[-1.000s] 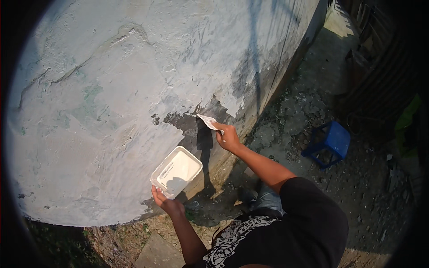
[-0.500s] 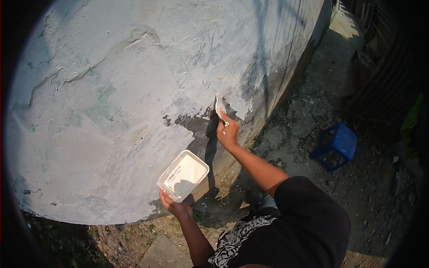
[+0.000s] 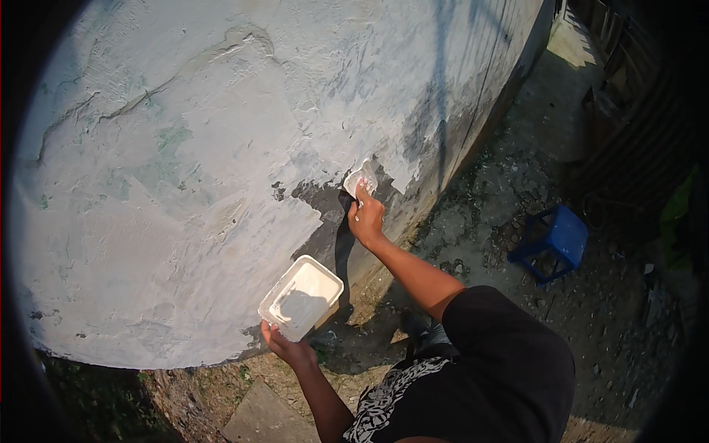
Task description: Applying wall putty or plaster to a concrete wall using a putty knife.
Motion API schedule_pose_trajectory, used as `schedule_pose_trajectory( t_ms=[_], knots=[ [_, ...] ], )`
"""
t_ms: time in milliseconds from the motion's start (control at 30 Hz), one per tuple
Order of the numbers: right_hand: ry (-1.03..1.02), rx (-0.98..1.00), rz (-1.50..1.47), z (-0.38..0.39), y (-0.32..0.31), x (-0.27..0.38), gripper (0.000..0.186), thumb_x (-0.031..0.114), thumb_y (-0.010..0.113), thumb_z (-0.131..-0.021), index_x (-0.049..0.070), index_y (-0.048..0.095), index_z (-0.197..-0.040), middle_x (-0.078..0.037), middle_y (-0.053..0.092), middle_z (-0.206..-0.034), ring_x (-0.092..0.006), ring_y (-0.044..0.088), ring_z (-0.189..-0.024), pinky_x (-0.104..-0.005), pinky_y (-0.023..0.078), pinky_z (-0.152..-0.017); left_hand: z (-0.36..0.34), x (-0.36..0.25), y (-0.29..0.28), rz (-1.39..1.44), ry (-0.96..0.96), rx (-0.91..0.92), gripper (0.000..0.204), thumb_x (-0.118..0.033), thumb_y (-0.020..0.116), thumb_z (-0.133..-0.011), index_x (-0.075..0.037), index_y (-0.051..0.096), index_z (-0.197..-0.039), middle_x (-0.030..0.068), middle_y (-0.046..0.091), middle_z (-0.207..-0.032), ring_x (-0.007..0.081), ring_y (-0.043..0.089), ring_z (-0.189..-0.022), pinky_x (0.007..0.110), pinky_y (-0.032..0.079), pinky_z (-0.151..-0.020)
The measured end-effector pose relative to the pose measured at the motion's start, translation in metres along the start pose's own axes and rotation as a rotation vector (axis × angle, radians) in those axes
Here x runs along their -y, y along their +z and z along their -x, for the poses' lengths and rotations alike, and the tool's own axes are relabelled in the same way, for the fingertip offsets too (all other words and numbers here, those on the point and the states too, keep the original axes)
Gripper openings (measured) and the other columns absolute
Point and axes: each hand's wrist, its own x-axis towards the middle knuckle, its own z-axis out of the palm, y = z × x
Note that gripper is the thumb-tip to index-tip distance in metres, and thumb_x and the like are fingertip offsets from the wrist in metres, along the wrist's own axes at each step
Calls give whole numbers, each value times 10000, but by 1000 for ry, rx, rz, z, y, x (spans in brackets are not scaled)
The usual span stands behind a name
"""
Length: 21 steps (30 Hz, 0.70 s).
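My right hand (image 3: 366,220) grips a flat spreader (image 3: 360,179) smeared with white paste, its face against the white, rough wall (image 3: 185,184) at the upper edge of a dark grey bare patch (image 3: 317,203). White smears also show on that hand. Lower down, my left hand (image 3: 286,347) holds a rectangular cream plastic tub (image 3: 301,295) by its near corner, with pale paste inside and a shadow across it.
A blue plastic stool (image 3: 560,238) stands on the dark, rubble-strewn ground to the right. Behind it are corrugated metal sheets (image 3: 613,140) and a green leaf. A narrow concrete path (image 3: 565,40) runs along the wall's foot. A stone slab (image 3: 262,413) lies below the wall.
The spreader went up and right along the dark patch, turned, and now lies flatter, slightly back to the left and lower. My left hand and tub have shifted a little right and down in view.
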Motion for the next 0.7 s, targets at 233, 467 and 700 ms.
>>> schedule_pose_trajectory(
  t_ms=[233,467,700],
  knots=[
    [202,235,-117,31,-62,-35,349,0,573,-766,-12,677,-1099,-269,636,-818,-467,631,-818,-465,503,-706,-2,-7,-2,-4,5,-45,554,-287,461,-978,-16,334,-1444,194,511,-1346,296,555,-1193,451,481,-984],
    [323,-196,-180,-64,-43,-71,432,40,571,-790,-4,661,-1210,-283,672,-879,-437,661,-842,-458,501,-775,10,-7,-5,-13,12,-3,561,-285,468,-972,-19,337,-1448,191,514,-1349,298,553,-1198,452,479,-981],
    [37,48,-124,22,-36,6,441,-7,541,-791,21,663,-1214,-272,679,-890,-414,671,-764,-421,500,-679,6,-8,2,-18,24,-76,557,-297,464,-976,-28,345,-1449,185,506,-1360,305,542,-1208,462,472,-991]
  ],
)
